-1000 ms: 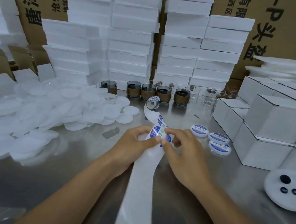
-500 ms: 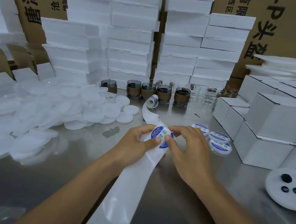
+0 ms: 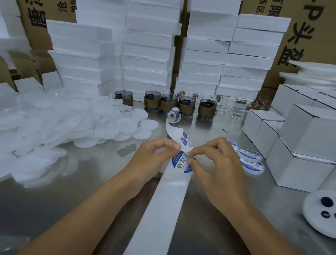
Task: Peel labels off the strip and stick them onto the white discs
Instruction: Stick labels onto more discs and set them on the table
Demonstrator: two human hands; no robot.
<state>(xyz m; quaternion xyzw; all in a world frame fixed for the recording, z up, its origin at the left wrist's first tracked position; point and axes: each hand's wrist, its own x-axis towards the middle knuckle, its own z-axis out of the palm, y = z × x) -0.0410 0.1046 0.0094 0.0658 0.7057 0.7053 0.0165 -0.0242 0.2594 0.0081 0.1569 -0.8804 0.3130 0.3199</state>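
Left hand point(image 3: 153, 158) grips strip point(image 3: 164, 203) taut above table point(image 3: 63, 210) — steadies backing. Right hand point(image 3: 217, 169) pinches label point(image 3: 181, 164) edge to lift it. White discs point(image 3: 58, 128) piled left, within reach.

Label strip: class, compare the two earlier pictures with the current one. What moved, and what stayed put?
The loose tail of the strip swung to the person's left, then back to straight. The label sits slightly lower, its edge pinched by the right hand; the left hand keeps holding the strip. The blank discs and three labelled discs stayed put.
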